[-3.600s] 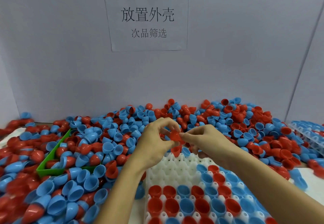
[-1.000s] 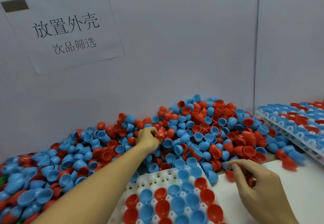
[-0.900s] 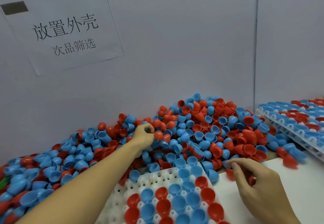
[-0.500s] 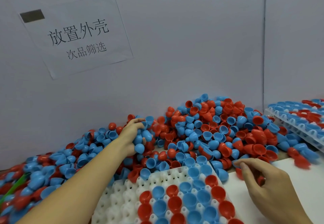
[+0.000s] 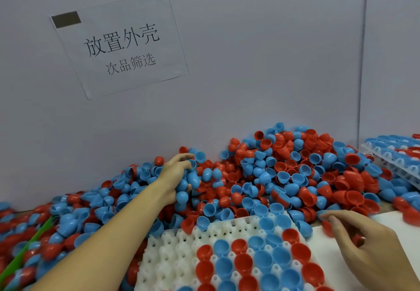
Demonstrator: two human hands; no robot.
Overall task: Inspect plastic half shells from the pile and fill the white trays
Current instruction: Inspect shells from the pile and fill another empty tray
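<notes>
The left hand is buried in the pile of half shells, its fingers curled round several blue shells. The right hand is held over the bench at the near edge of the pile, fingers bent; a small red shell is glimpsed under them (whether it is gripped cannot be told). Between the two hands lies a white tray, its right part filled with red and blue shells. A second filled tray is seen beyond the right hand.

shells: red, blue | tray: white | sign: white, black characters
</notes>
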